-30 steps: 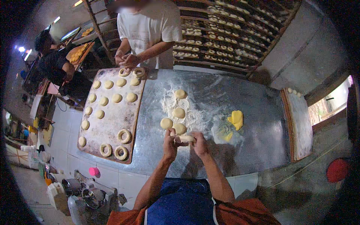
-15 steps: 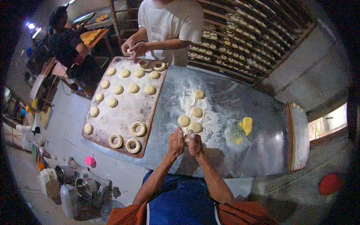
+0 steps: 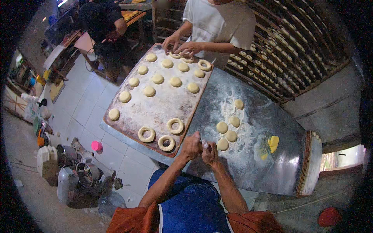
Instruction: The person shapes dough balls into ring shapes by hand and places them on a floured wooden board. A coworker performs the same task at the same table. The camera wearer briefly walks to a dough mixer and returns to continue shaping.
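Note:
Both of my hands are closed and raised at the board's near right corner: my left hand [image 3: 191,146] beside my right hand [image 3: 210,154], fingers curled inward, whatever they hold hidden behind them. Just right of them several flat dough rounds [image 3: 222,127] lie in spilled flour [image 3: 243,120] on the metal table [image 3: 274,174]. The floured board [image 3: 143,110] to the left carries several dough rounds [image 3: 157,79] and, at its near end, three dough rings [image 3: 175,126]. Yellow fat [image 3: 273,143] sits on a crumpled clear sheet to the right.
A co-worker in a white shirt [image 3: 208,21] handles rings at the board's far end. A person in black [image 3: 101,27] works at a back bench. Racks [image 3: 295,46] of dough rings stand behind, stacked boards [image 3: 311,163] at the table's right end, jugs and pots [image 3: 87,174] on the floor left.
My view has turned left toward the board. The dough piece between my hands has gone out of sight behind my fingers. The co-worker's hands have lowered onto rings on the board.

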{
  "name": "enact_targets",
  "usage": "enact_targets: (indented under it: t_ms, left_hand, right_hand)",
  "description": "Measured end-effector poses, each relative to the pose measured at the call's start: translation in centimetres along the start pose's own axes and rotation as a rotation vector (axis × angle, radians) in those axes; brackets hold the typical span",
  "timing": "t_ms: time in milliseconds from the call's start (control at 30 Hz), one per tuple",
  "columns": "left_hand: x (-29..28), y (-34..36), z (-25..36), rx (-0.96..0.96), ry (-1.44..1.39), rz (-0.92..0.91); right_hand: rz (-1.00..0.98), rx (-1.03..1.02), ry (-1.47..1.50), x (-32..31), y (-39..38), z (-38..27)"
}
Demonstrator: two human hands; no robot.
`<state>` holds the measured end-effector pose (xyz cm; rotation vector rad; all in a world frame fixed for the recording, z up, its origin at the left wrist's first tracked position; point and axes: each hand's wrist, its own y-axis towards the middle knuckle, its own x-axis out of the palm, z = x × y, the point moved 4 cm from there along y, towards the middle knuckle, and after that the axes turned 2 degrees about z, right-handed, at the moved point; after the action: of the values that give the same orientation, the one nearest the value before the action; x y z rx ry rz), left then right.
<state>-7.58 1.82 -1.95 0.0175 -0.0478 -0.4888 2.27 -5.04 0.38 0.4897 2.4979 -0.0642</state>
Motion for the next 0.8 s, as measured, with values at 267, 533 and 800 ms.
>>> enact_targets:
  t_ms: [267,533,800]
  left_hand:
    - [-5.8,0.4,2.1,0.371,0.315,0.081]
    - [-9.1,1.4,0.4,0.215,0.598,0.057]
    - [-12.0,1.3,0.2,0.071,-0.097,0.102]
  right_hand:
    - [-0.063,-0.147,0.027,3.5,1.9,-4.9]
    - [-0.068,-0.188,0.043,6.0,3.2,-7.5]
    - [-0.055,-0.093,0.167,8.7,3.9,-8.4]
